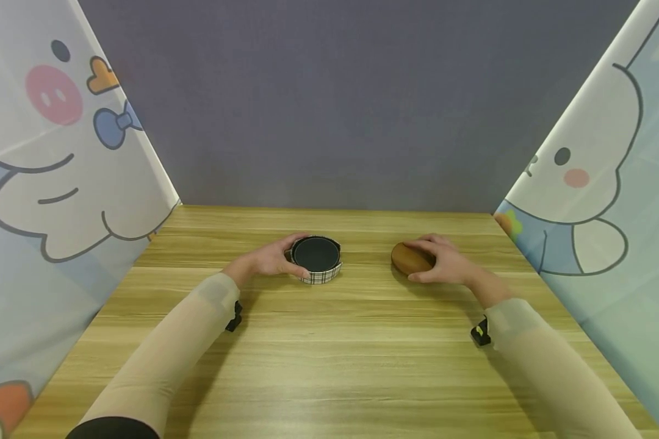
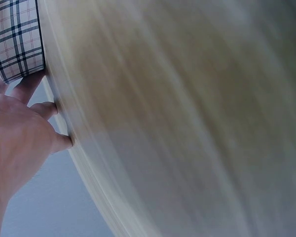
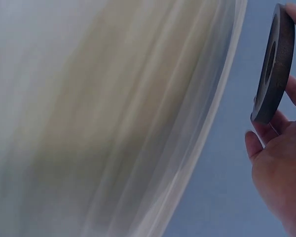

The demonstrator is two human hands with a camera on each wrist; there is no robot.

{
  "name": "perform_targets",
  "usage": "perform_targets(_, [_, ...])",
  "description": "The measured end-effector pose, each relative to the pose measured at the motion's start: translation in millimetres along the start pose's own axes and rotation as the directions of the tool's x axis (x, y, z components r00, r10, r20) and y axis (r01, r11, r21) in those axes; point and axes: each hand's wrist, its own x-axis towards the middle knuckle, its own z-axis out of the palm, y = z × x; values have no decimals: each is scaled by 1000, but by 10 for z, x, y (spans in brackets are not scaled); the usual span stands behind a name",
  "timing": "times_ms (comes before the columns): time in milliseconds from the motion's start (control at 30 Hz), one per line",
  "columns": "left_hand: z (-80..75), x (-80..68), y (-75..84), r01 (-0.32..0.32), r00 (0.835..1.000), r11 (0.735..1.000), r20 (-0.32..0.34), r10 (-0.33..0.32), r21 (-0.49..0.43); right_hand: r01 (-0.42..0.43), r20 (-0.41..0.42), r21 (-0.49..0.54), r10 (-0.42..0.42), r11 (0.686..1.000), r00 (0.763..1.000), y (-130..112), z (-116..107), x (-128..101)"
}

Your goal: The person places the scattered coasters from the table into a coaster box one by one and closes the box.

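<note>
My left hand (image 1: 274,259) grips the left side of a round box (image 1: 322,277), its thumb at the front and fingers behind. The box has a black, round top face and a black-and-white plaid side, which also shows in the left wrist view at the upper left. To the right, my right hand (image 1: 447,262) holds a brown, round wooden disc (image 1: 408,259) between thumb and fingers, tilted and seemingly raised off the table. From the right wrist view, the disc (image 3: 281,64) looks thick-edged, with a round recess or hole in its face. The two things are apart.
Both hands are over the far half of a wood-grain table (image 1: 329,353). A grey panel (image 1: 335,103) stands behind its back edge. Cloths printed with cartoon animals hang at the left (image 1: 88,201) and right (image 1: 626,292). Dark devices sit at both wrists.
</note>
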Motion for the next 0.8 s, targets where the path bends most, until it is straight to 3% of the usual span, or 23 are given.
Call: perform_targets(800, [8, 22, -16, 1, 1000, 1000, -7, -1, -5, 120, 38, 58, -122, 991, 992, -765, 246, 536])
